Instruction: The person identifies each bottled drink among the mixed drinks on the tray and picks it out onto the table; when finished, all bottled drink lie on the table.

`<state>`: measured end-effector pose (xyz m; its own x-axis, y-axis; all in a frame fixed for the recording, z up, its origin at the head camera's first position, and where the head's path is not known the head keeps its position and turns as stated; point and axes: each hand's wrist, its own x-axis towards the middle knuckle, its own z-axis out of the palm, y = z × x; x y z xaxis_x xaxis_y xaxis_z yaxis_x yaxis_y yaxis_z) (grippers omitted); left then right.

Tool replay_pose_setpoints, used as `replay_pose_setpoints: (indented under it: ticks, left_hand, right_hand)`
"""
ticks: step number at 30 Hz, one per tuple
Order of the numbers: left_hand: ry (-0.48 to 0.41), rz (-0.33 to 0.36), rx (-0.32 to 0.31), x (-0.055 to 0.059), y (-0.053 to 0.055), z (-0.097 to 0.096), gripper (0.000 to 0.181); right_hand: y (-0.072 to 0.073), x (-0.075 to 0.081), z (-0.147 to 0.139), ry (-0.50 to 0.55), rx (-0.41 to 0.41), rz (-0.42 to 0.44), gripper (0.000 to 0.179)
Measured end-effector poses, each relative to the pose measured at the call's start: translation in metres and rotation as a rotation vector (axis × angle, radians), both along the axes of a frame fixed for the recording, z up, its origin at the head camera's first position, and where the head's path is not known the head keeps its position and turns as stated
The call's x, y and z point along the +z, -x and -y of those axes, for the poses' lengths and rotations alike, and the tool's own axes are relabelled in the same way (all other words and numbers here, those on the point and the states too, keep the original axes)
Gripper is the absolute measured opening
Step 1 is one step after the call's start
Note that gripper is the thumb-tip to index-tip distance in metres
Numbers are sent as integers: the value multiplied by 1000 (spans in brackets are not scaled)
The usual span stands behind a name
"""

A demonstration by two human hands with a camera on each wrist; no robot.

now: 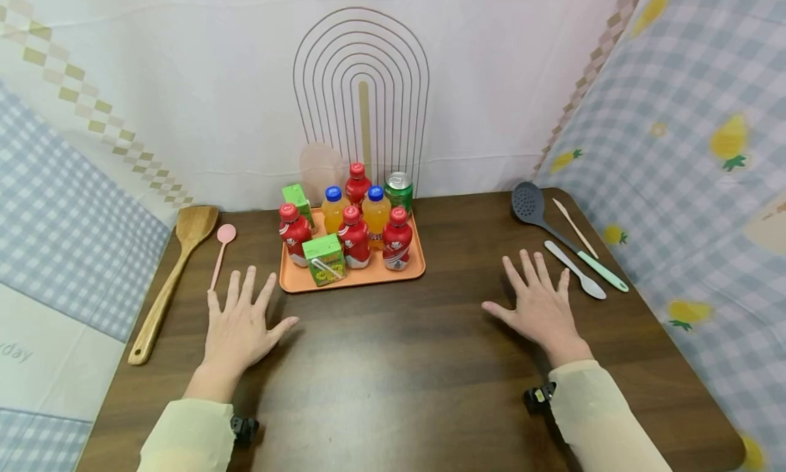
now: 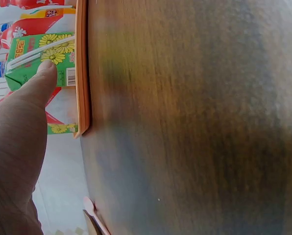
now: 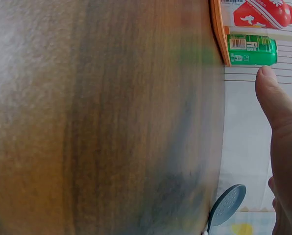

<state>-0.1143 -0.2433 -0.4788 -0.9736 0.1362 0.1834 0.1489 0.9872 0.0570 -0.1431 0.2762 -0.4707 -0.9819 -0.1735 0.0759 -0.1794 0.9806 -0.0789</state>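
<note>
My left hand is spread flat with straight fingers over the table's left part, holding nothing. Its fingertips lie close to the pink spoon. On the other side, my right hand is spread the same way, beside the white spoon. Between and beyond the hands stands an orange tray. It bears several red bottles, two orange drink bottles with blue caps, a green can and two green juice boxes. The front box has a straw on its side.
A wooden spatula lies along the table's left edge. To the right lie a dark slotted skimmer with a mint handle and a thin pale knife-like stick. Cloth curtains enclose the back and sides of the brown table.
</note>
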Motion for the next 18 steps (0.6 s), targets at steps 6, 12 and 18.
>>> replay_pose_setpoints:
  ticks: [6, 12, 18]
  left_hand:
    - [-2, 0, -10, 1, 1, -3, 91]
    - [1, -15, -20, -2, 0, -5, 90]
    - [-26, -28, -39, -2, 1, -7, 88]
  right_hand:
    - [0, -1, 0, 3, -1, 20, 101]
    - [1, -2, 4, 18, 16, 17, 100]
    - [2, -3, 9, 30, 45, -2, 99]
